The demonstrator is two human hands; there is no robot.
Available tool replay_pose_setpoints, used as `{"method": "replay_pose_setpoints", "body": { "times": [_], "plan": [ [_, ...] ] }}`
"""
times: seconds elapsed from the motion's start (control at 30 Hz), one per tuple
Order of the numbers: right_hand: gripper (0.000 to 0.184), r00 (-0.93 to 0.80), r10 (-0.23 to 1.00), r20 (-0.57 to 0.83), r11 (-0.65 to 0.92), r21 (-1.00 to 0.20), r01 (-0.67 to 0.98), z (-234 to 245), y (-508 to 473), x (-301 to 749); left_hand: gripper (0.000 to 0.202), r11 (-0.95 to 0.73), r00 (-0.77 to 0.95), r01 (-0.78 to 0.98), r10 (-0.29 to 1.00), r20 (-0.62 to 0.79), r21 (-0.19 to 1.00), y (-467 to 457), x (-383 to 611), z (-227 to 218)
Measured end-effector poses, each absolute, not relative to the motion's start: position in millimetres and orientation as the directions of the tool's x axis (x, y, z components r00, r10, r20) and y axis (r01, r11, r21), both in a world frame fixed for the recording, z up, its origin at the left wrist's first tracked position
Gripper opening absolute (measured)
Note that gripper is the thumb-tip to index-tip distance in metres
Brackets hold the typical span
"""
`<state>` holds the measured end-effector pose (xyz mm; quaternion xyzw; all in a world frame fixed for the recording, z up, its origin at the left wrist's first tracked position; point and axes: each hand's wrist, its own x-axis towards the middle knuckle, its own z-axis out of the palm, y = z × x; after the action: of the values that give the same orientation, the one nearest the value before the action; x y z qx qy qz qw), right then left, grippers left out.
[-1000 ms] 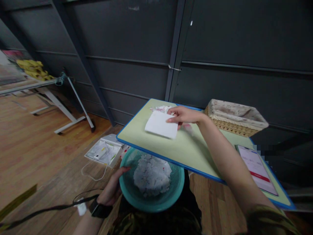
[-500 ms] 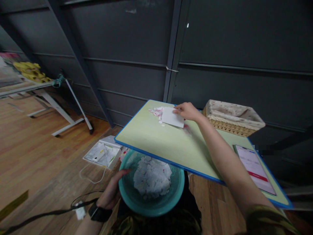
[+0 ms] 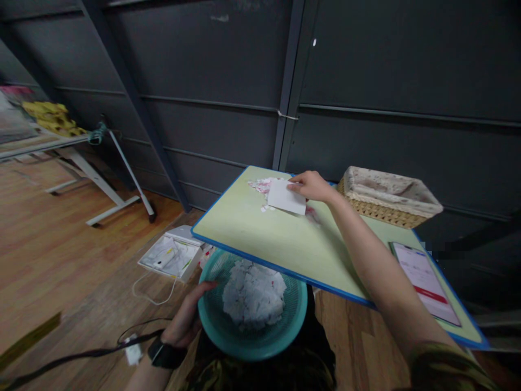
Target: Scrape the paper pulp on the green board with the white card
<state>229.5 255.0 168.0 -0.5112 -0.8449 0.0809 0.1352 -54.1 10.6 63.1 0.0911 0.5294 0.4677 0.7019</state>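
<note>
My right hand (image 3: 312, 186) grips a white card (image 3: 286, 196) by its right edge. The card leans on the yellow-green tabletop (image 3: 244, 228), its lower edge against a heap of small white and pink paper scraps (image 3: 259, 185). A few scraps lie just in front of the card. My left hand (image 3: 190, 315), with a black band on the wrist, is closed on the left rim of a turquoise plastic basket (image 3: 300, 320), thumb over the edge. White torn paper (image 3: 254, 293) fills the middle of this basket, which rests on my lap under the table's front edge.
A cloth-lined wicker basket (image 3: 388, 209) stands at the table's back right. Nearer me lies a phone (image 3: 425, 282). On the floor at left are an open white box (image 3: 171, 258) and cables. A dark panelled wall (image 3: 215, 130) rises behind the table.
The card has shifted very slightly left and toward me, and a few loose scraps have moved in front of it. My left hand keeps its hold on the basket.
</note>
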Motion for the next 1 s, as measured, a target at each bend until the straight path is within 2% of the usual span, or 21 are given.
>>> {"method": "replay_pose_setpoints", "body": {
  "times": [0.2,0.3,0.47,0.7,0.83,1.0],
  "plan": [
    [0.034,-0.448,0.887,0.111,0.46,-0.3,0.836,173.9,252.0,230.4,0.057,0.597,-0.038,-0.449,0.731,-0.682,0.665,10.2,-54.6,63.1],
    [0.034,-0.449,0.887,0.108,0.459,-0.324,0.827,174.5,250.8,229.1,0.056,0.585,-0.048,-0.45,0.739,-0.672,0.675,10.0,-54.6,62.3],
    [0.033,-0.552,0.828,0.099,0.542,-0.391,0.744,172.2,250.6,228.2,0.054,0.571,-0.034,-0.489,0.743,-0.668,0.66,12.4,-55.8,60.8],
    [0.031,-0.522,0.836,0.17,0.545,-0.365,0.755,166.0,250.7,222.7,0.063,0.538,-0.078,-0.482,0.76,-0.645,0.692,13.9,-60.2,56.7],
    [0.026,-0.567,0.821,0.068,0.536,-0.434,0.724,157.0,250.9,220.3,0.067,0.53,-0.078,-0.484,0.767,-0.637,0.697,13.6,-59.1,59.5],
    [0.028,-0.631,0.763,-0.14,0.422,-0.63,0.651,150.6,249.5,219.6,0.064,0.543,-0.082,-0.46,0.761,-0.643,0.702,14.4,-58.3,61.6]
  ]
}}
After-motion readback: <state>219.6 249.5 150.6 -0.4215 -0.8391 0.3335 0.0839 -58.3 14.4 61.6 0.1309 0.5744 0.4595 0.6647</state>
